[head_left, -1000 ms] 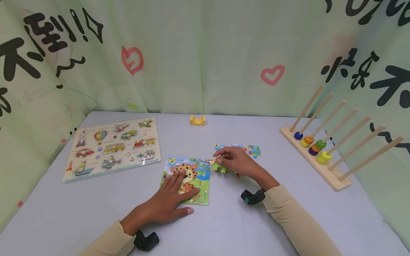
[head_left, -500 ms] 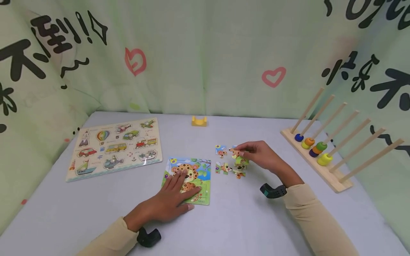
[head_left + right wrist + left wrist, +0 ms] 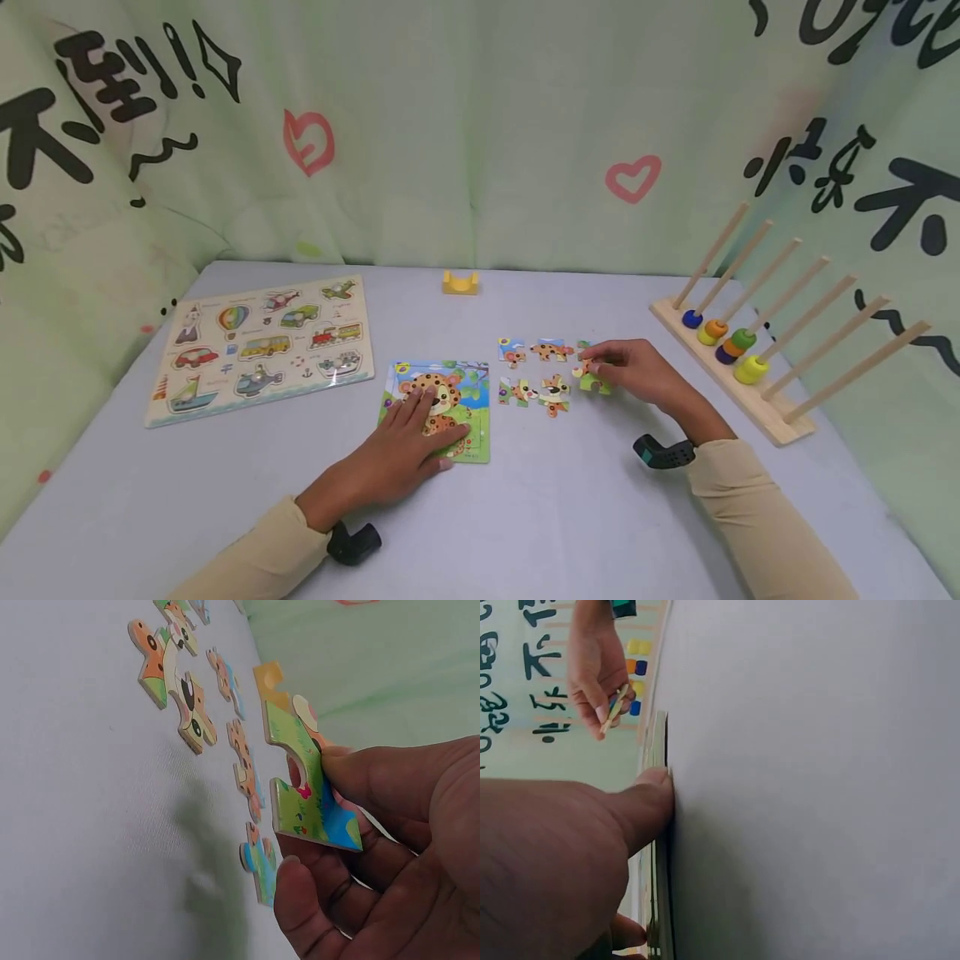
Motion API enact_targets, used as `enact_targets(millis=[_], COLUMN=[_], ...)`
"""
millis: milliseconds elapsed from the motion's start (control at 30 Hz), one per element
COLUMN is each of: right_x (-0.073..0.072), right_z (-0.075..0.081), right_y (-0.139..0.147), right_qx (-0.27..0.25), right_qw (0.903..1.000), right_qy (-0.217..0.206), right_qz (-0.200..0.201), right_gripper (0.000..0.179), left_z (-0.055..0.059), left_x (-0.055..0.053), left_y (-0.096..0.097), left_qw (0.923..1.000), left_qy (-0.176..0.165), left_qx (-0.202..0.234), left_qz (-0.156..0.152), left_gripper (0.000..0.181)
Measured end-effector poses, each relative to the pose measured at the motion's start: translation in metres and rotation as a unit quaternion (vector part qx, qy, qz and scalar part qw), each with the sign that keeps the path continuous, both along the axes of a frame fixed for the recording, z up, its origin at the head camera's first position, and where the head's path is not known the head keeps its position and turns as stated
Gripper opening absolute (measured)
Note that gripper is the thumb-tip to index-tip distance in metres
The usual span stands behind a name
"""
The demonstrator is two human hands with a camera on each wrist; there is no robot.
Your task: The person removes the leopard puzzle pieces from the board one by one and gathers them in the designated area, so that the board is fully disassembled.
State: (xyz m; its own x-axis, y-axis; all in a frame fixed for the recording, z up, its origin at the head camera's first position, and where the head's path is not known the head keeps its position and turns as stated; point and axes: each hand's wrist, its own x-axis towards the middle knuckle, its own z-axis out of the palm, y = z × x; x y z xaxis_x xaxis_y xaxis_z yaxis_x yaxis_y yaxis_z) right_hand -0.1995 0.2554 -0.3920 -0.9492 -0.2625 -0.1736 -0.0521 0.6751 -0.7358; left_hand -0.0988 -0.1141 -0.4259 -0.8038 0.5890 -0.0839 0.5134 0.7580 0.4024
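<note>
My left hand [image 3: 386,454] rests on a leopard jigsaw board [image 3: 477,417], its fingers laid out over the picture. In the left wrist view the thumb [image 3: 654,787] lies against the board's edge [image 3: 662,885]. To the right, my right hand [image 3: 645,375] pinches a green and blue puzzle piece [image 3: 319,821] between thumb and fingers, tilted up above the cloth. Several loose leopard pieces lie beside the board in two short rows, among them an ear piece [image 3: 512,351], a spotted piece [image 3: 551,350] and a face piece [image 3: 555,392]. Another piece [image 3: 260,866] lies below the held one in the right wrist view.
A vehicle puzzle board [image 3: 262,346] lies at the left of the white-covered table [image 3: 540,517]. At the right stands a wooden peg rack [image 3: 731,375] with coloured beads. A small yellow block [image 3: 460,284] sits at the back, before a green curtain [image 3: 465,150].
My right hand has moved right, from beside the board across the loose pieces to their right end, carrying the puzzle piece. The left hand stays on the board.
</note>
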Motion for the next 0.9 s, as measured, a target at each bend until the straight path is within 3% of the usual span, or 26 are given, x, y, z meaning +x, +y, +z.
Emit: enact_targets(millis=[233,400,633,900], right_x=[-0.001,-0.002,0.005,0.01], right_z=[-0.012,-0.019,-0.02,-0.019], right_y=[0.008,0.005,0.008,0.011], right_qx=[0.007,0.022,0.058,0.073], right_qw=[0.9999,0.9997,0.9978,0.9962], right_qy=[0.0,-0.008,0.032,0.048], right_qz=[-0.015,-0.008,0.004,-0.003], right_gripper=[0.026,0.023,0.021,0.022], left_z=[-0.003,-0.003,0.002,0.007], left_x=[0.003,0.005,0.013,0.031], left_y=[0.002,0.001,-0.015,-0.03], left_qw=[0.9995,0.9995,0.9993,0.9926], left_qy=[0.023,0.002,0.003,-0.058], left_qx=[0.022,0.026,-0.003,-0.028], left_qz=[-0.004,0.015,0.037,0.103], left_gripper=[0.045,0.052,0.057,0.066])
